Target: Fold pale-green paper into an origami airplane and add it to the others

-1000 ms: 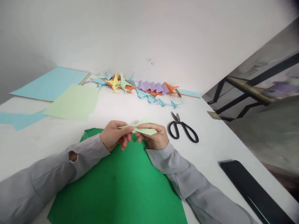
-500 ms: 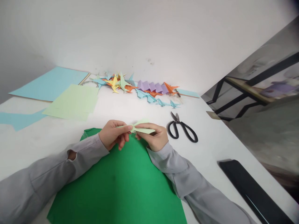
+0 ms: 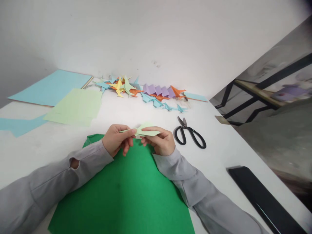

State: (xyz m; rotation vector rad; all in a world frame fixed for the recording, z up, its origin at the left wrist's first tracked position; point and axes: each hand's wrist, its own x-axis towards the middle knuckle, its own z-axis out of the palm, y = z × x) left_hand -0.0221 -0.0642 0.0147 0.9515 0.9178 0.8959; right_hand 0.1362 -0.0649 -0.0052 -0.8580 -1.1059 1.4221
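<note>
Between my two hands is a folded piece of pale green paper (image 3: 148, 133), held over the far end of the green sheet (image 3: 126, 188). My left hand (image 3: 117, 138) pinches its left part, thumb on top and the other fingers curled below. My right hand (image 3: 162, 141) grips the right part, index finger along the upper side and thumb beneath a pointed flap. The fingers cover part of the folds at the centre.
Black-handled scissors (image 3: 188, 131) lie right of my hands. Folded paper figures (image 3: 126, 86) and a purple pleated strip (image 3: 157, 90) line the wall. Light green sheets (image 3: 73, 107) and blue paper (image 3: 51, 87) lie left. A long black object (image 3: 263, 198) rests near the right edge.
My right fingers have shifted slightly on the folded paper, the thumb moving lower and inward. Both hands keep hold of the paper in nearly the same place.
</note>
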